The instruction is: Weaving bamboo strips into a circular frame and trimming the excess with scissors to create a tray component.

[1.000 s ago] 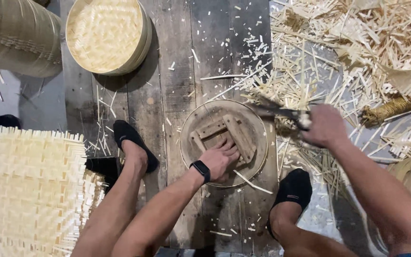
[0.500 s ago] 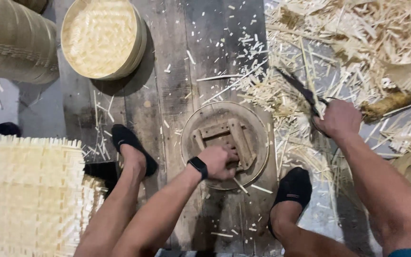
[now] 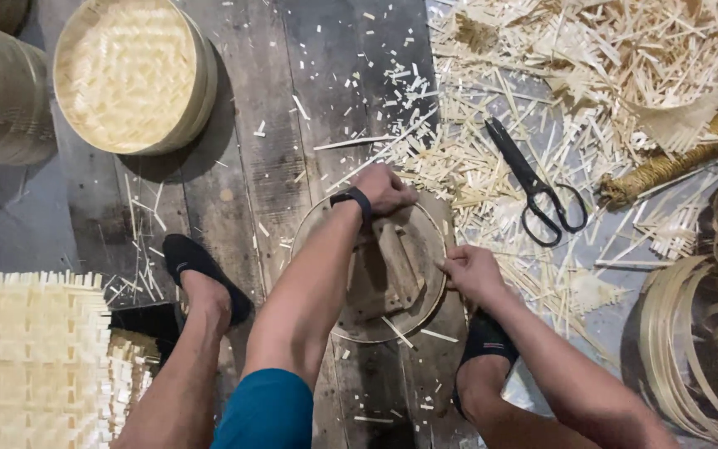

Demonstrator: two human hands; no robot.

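Observation:
A round wooden form [image 3: 367, 287] with a square wooden frame on top lies on the plank floor between my feet. My left hand [image 3: 386, 188], with a black wristband, grips the far rim of this form. My right hand [image 3: 469, 270] holds its right rim, fingers curled on the edge. Black scissors [image 3: 533, 185] lie loose on the bamboo offcuts to the right of the form, a short way beyond my right hand.
A round woven bamboo basket [image 3: 130, 75] stands at the far left, with rolled bamboo bands beside it. A woven bamboo mat [image 3: 31, 357] lies at the near left. Bamboo slivers [image 3: 592, 66] heap up at the far right. Coiled bamboo hoops [image 3: 708, 333] sit at the right edge.
My right hand has put the scissors down on the offcuts and come back to the form's right rim. My left hand has slid from the form's middle to its far rim.

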